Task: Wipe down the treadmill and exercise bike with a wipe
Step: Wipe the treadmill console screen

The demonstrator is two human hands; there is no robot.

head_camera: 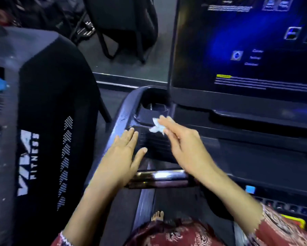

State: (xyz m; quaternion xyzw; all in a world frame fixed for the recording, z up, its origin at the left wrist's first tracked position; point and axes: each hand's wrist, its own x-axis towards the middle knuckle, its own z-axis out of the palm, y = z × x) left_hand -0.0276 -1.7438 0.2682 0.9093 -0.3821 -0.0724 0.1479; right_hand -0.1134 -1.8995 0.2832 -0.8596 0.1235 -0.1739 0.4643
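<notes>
I stand at a treadmill console [255, 157] with a lit blue screen [246, 41] at the upper right. My right hand [183, 146] pinches a small crumpled white wipe [157, 127] over the console's left side, just below the round cup holder [154, 103]. To its left, my left hand [122, 157] rests flat with fingers spread on the ribbed dark panel and the console's left rim [120, 118]. A shiny chrome handlebar [159, 174] runs under both wrists.
A neighbouring black machine [48, 121] with white "FITNESS" lettering stands close on the left. Dark gym equipment frames [124, 29] stand on the grey floor behind. My bare foot [158, 215] shows on the treadmill deck below. A yellow key [294, 221] sits at the lower right.
</notes>
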